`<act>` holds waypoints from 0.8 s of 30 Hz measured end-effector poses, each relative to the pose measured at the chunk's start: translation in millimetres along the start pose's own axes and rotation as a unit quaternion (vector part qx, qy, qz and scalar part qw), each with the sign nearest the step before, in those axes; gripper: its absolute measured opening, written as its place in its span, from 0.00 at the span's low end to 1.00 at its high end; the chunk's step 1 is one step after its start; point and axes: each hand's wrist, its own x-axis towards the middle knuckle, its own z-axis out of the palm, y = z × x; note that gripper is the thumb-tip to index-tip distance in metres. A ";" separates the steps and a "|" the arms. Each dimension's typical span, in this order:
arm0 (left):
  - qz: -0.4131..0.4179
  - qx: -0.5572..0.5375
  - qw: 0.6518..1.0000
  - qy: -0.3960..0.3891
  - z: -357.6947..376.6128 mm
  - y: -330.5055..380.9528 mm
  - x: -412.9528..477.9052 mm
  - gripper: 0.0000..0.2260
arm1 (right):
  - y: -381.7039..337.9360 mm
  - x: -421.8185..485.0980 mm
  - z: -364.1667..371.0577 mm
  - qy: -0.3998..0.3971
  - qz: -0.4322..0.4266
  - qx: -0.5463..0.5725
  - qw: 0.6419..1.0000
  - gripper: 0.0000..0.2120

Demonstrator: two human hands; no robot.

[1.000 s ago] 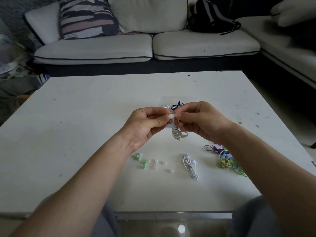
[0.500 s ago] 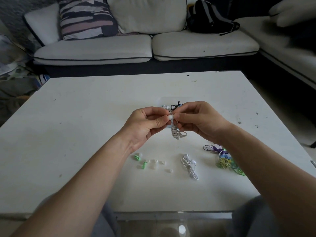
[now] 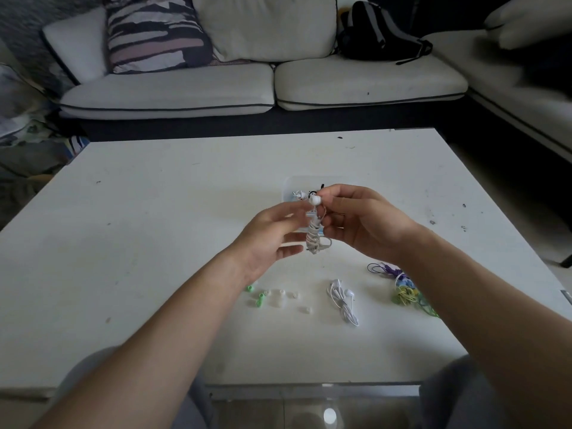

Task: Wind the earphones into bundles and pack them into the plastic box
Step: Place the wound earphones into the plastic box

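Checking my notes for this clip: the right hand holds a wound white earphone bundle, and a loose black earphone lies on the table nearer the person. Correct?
Not quite: in the head view the loose earphone is white, not black. The right hand does hold the wound white bundle.

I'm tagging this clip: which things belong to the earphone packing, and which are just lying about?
Job: wound bundle held in the right hand; plastic box; white earphones; coloured earphones.
Lying about: loose ear tips; striped cushion; black backpack; sofa.
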 end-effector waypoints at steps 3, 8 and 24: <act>0.019 -0.028 0.999 -0.023 7.1 -0.5 -2.1 0.08 | 0.4 -0.3 2.0 -0.005 0.001 0.003 1.000 0.05; 0.024 -0.073 0.997 0.006 7.2 -3.1 -0.1 0.08 | 3.6 1.6 4.7 0.009 0.002 0.046 0.999 0.05; 0.070 -0.111 0.988 0.076 -0.9 -0.9 4.2 0.10 | 10.0 8.2 12.3 0.092 0.079 0.109 0.987 0.02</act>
